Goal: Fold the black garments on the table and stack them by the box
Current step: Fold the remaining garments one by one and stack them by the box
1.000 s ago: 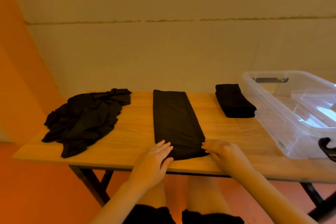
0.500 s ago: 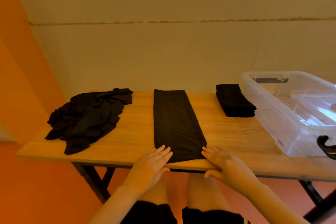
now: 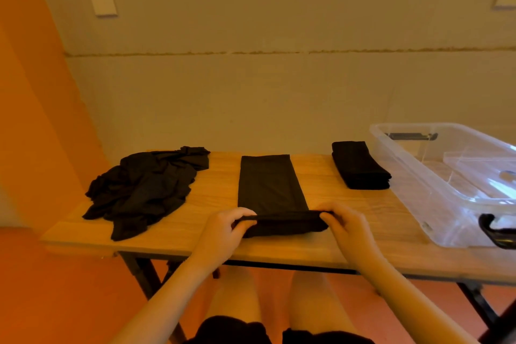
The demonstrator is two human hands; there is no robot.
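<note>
Fingers of the left hand (image 3: 220, 229) and right hand (image 3: 346, 227) pinch the near end of the long black cloth (image 3: 269, 190) mid-table, one folded stack (image 3: 360, 166) sits by the box (image 3: 446, 190), and a messy pile (image 3: 145, 190) waits.
</note>
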